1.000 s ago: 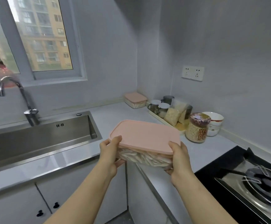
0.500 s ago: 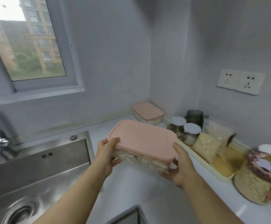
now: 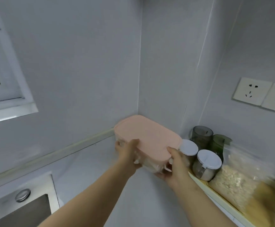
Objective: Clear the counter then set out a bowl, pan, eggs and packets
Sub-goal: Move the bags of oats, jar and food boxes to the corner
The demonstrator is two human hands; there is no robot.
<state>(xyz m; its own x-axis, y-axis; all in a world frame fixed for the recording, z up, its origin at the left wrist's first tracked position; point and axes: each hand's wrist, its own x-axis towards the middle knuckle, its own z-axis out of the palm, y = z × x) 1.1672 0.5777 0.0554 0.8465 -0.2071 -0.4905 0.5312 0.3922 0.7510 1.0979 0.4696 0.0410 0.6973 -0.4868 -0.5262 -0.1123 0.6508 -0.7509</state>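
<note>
Now both hands, left hand point(image 3: 128, 150), right hand point(image 3: 176, 163), outstretched, clasp pink-lidded container point(image 3: 147, 136).

no readable text, labels or numbers

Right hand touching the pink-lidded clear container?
Touching. Head view shows the right hand wrapped around the near corner of the pink-lidded clear plastic container, thumb on its lid.

The box point(image 3: 147, 138) sits in the wall corner, held at its near end between the left hand point(image 3: 127, 151) and right hand point(image 3: 177, 163). Right of the box, jars point(image 3: 207, 163) and bags point(image 3: 241, 179) stand on a tray point(image 3: 215, 196). The sink point(image 3: 20, 208) lies well left of the box, nearer.
</note>
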